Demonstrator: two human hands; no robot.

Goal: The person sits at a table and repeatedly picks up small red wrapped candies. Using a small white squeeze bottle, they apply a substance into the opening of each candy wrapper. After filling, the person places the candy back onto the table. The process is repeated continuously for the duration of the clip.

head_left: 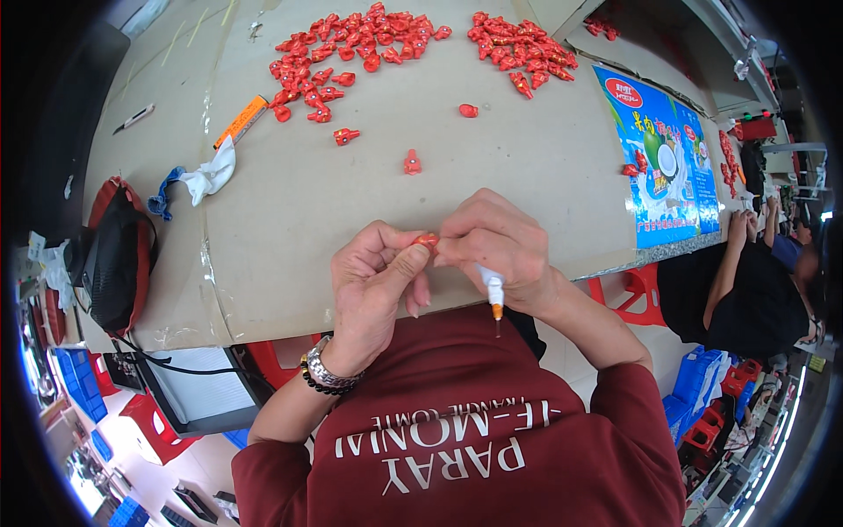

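Observation:
My left hand (372,274) pinches a small red figurine (427,240) with gold marks between thumb and fingers, just past the table's near edge. My right hand (502,244) is closed around a white pen-like tool (493,283); its orange collar and thin needle tip point down toward my shirt. The right thumb and forefinger meet beside the figurine; whether they touch it I cannot tell. Farther out, a single red piece (412,162) stands on the table, with another red piece (347,136) to its left and one red piece (468,111) to its right.
Two heaps of red pieces, a left heap (351,44) and a right heap (522,48), lie at the far side. An orange box (241,121), white tissue (211,174), pen (133,119) and black-red bag (121,255) are left. A blue poster (663,167) and another person (746,281) are right.

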